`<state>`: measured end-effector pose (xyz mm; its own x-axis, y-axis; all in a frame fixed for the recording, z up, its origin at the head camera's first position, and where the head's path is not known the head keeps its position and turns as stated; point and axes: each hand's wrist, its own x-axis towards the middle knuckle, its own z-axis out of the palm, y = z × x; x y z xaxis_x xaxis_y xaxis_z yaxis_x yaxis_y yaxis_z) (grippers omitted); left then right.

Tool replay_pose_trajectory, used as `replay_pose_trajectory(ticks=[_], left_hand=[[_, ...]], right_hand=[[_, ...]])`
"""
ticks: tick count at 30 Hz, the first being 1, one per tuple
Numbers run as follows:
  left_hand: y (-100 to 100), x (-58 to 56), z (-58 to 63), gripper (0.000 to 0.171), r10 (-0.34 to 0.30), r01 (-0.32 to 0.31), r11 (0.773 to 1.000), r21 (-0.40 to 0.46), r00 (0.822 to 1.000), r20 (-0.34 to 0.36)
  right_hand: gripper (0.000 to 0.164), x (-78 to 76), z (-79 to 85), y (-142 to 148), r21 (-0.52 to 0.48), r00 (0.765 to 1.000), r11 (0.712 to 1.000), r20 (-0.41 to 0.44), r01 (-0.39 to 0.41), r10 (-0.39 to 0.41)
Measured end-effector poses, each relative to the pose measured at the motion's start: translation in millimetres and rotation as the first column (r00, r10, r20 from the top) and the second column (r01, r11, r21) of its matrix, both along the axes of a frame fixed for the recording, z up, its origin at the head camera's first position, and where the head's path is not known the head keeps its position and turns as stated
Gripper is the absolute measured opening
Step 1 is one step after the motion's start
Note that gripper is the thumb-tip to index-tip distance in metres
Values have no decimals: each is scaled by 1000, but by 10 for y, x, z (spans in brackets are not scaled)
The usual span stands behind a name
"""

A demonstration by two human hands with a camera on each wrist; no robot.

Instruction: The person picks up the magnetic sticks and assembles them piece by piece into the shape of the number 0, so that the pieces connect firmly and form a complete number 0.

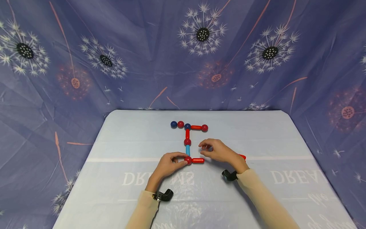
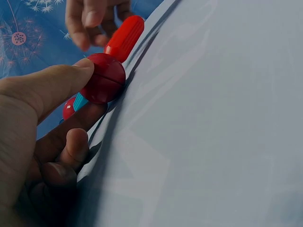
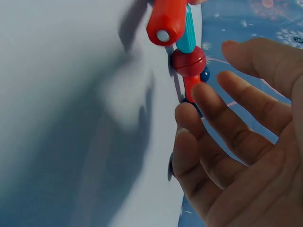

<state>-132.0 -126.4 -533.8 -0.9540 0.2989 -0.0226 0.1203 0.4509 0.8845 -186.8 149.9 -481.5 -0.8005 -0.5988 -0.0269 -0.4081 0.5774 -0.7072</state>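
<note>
Between thumb and finger, my left hand [image 1: 168,164] pinches a red ball [image 1: 187,160] at the near end of a chain of rods and balls. A red rod [image 1: 198,160] extends rightward from that ball, and its free end shows a silvery tip [image 3: 163,36]. A light blue rod [image 1: 187,150] runs away from it to another red ball [image 1: 187,142]. Beyond come a red rod [image 1: 187,133] and a dark blue ball [image 1: 187,127]. My right hand [image 1: 218,151] hovers right of the chain, fingers loosely bent around nothing.
At the chain's far end, a red rod [image 1: 196,128] and red ball [image 1: 204,128] branch right. A red ball [image 1: 180,124] and dark blue ball [image 1: 173,124] line up leftward. Another red piece [image 1: 242,156] is partly hidden by the right wrist. A patterned cloth [image 1: 160,63] hangs behind the table.
</note>
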Motion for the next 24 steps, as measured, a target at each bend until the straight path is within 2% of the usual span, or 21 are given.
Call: replay_pose_trajectory(ticks=[13,18,24], left_hand=[[-19,-7,6,24,-2,2,1000,-6,1000,17],[-22,5,2,23,-4,4,1000,-3,1000,17],[-29,10,2,23,-13,13,1000,1,1000,-7]], right_hand=[[26,-580,-81,-56,83,996,995,65,62,-67],[26,-700,-93,-53,90,992,991,75,97,-104],[27,-766,-77,-66,92,994,992,47,91,-96]])
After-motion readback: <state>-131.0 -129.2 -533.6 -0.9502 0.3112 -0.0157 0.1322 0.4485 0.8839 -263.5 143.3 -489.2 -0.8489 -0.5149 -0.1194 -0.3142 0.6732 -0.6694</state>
